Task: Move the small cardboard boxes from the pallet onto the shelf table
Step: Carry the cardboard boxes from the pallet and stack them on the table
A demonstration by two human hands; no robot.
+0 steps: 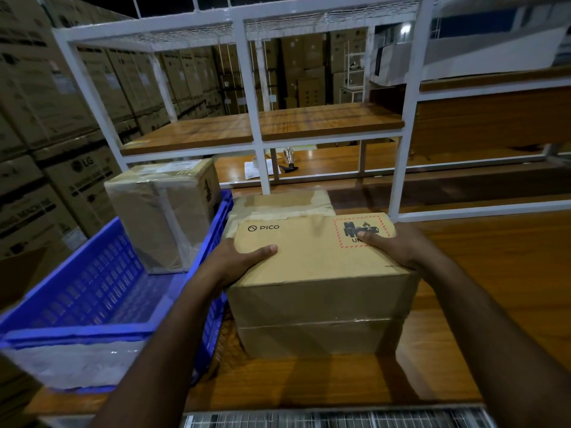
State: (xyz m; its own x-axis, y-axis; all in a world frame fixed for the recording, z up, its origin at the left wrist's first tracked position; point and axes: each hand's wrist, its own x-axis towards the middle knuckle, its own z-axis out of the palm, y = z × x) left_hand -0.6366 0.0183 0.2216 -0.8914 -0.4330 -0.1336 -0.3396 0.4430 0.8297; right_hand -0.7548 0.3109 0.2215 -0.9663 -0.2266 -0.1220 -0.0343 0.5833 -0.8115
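A small cardboard box (pixel 315 251) printed with a logo and a red-bordered warning label is gripped between both hands: the left hand (pixel 244 257) is pressed against its left side with the thumb laid over the top, and the right hand (pixel 398 245) is clamped on the right side in the same way. A two-sided grip of this kind is probably used to keep the box level. The box is set squarely on a second box (pixel 318 338), and the two are stacked on the wooden tabletop (pixel 479 273); whether the full weight has been let down cannot be told. Behind it, a lower box with tape on top (pixel 278 203) is touched or nearly touched.

To the left, a blue plastic crate (pixel 92 291) is stood on the same surface, with a plastic-wrapped box (pixel 163 214) inside at its far end. A white metal frame (pixel 247 88) is raised over the tabletop, carrying a wooden upper shelf (pixel 309 122). Tall stacks of large cartons (pixel 46 118) are seen in the dim warehouse beyond. The pallet is not in view.
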